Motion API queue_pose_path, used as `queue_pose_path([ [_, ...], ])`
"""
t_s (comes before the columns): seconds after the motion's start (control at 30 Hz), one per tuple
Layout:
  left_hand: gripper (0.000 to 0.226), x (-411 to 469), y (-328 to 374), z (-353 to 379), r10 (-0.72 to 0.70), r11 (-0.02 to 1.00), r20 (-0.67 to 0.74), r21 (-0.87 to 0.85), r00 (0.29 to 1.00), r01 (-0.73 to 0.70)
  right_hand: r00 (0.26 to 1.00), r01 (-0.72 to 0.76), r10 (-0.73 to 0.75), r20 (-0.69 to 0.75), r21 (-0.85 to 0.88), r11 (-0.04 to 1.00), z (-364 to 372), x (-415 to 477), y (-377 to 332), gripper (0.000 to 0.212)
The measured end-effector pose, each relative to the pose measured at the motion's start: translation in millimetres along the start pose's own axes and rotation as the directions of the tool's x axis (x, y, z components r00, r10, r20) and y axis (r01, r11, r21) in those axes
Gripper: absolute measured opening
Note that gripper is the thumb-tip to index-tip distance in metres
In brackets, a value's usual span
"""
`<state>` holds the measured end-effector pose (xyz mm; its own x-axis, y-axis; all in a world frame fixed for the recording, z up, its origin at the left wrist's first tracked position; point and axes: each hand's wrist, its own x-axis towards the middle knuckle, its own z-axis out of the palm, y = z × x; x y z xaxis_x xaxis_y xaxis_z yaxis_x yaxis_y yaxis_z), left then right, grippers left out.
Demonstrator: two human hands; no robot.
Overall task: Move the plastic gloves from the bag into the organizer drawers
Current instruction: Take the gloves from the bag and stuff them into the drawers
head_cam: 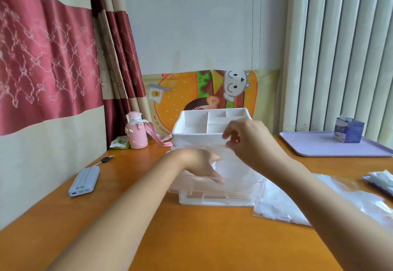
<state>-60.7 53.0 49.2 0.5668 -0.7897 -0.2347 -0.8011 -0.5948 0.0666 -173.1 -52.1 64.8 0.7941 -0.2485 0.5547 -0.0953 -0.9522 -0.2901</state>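
A white organizer (191,131) with open top compartments stands on the wooden table, its clear drawer (214,197) pulled out toward me. Over the drawer hangs a thin plastic glove (236,173). My right hand (246,141) pinches its top edge in front of the organizer. My left hand (204,166) lies with straight fingers on the glove's lower part, over the drawer. The clear bag (282,205) with more gloves lies flat on the table right of the drawer, partly under my right forearm.
A grey power bank (85,181) and keys (106,159) lie at the left. A pink bottle (136,131) stands behind them. A lilac tray (331,145) with a blue box (348,129) sits at the right rear. A wrapped packet (380,180) lies at the right edge.
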Motion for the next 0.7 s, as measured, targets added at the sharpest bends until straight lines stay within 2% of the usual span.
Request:
queue_pose_path([
  [0.07, 0.077, 1, -2, 0, 0.024, 1.000, 0.033, -0.007, 0.999, -0.024, 0.973, 0.020, -0.023, 0.231, 0.018, 1.000, 3, 4, -11, 0.035],
  [0.13, 0.064, 1, -6, 2, 0.039, 0.995, 0.024, -0.093, 0.999, -0.037, 0.903, 0.022, 0.026, 0.429, -0.106, 0.994, 15, 9, -13, 0.040],
  [0.2, 0.050, -1, -12, 3, 0.024, 0.978, -0.040, -0.205, 0.999, -0.032, 0.836, 0.057, 0.087, 0.542, -0.243, 0.968, 30, 17, -5, 0.038],
  [0.27, 0.049, -5, -18, 3, -0.013, 0.973, -0.094, -0.229, 0.995, -0.009, 0.769, 0.104, 0.125, 0.627, -0.316, 0.943, 39, 21, 3, 0.051],
  [0.33, 0.056, -9, -25, 3, -0.052, 0.981, -0.115, -0.194, 0.992, 0.029, 0.728, 0.128, 0.125, 0.674, -0.312, 0.941, 41, 23, 5, 0.069],
  [0.4, 0.065, -14, -27, 0, -0.101, 0.990, -0.116, -0.114, 0.988, 0.088, 0.711, 0.165, 0.142, 0.689, -0.359, 0.919, 40, 26, 4, 0.077],
  [0.57, 0.078, -22, -21, -17, -0.192, 0.973, -0.094, 0.108, 0.977, 0.202, 0.624, 0.240, 0.250, 0.741, -0.486, 0.840, 49, 49, -4, 0.083],
  [0.7, 0.075, -14, -14, -17, -0.168, 0.948, -0.015, 0.270, 0.986, 0.165, 0.619, 0.320, 0.237, 0.749, -0.516, 0.794, 48, 54, -12, 0.081],
])
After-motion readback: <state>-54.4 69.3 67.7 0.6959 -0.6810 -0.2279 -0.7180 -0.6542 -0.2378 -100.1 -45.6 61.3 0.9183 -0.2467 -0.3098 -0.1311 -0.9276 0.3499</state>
